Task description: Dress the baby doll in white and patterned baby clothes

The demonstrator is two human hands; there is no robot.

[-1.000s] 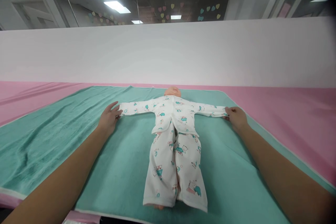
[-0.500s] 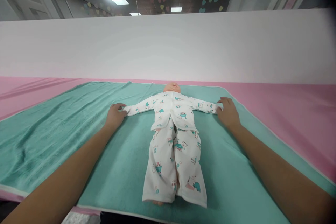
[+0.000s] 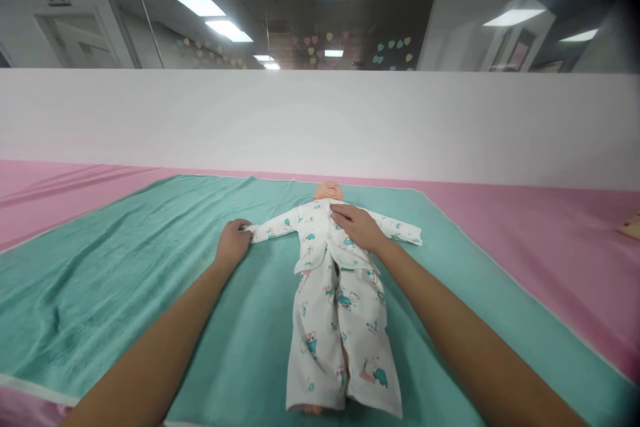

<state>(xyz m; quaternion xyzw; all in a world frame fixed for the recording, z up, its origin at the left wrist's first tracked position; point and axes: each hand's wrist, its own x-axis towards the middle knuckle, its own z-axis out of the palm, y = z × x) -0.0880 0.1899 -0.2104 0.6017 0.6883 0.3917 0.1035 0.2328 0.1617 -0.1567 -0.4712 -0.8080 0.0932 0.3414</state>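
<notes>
A baby doll lies on its back with its head at the far end, dressed in a white printed shirt and matching trousers. At the end of the sleeve on the left, my left hand has its fingers closed on the cuff. My right hand rests on the chest of the shirt near the front opening, palm down with fingers stretched out, and covers part of the chest. The sleeve on the right lies stretched outward, untouched. A bit of a foot shows below the left trouser leg.
Under the doll spreads a green towel, wrinkled on the left, over a pink cover. A low white wall with glass above it stands behind. At the right edge a tan object is cut off by the frame.
My right hand has let go of the right sleeve's cuff and moved left onto the shirt's chest. My left hand has come slightly inward with the left cuff. The camera view has tilted.
</notes>
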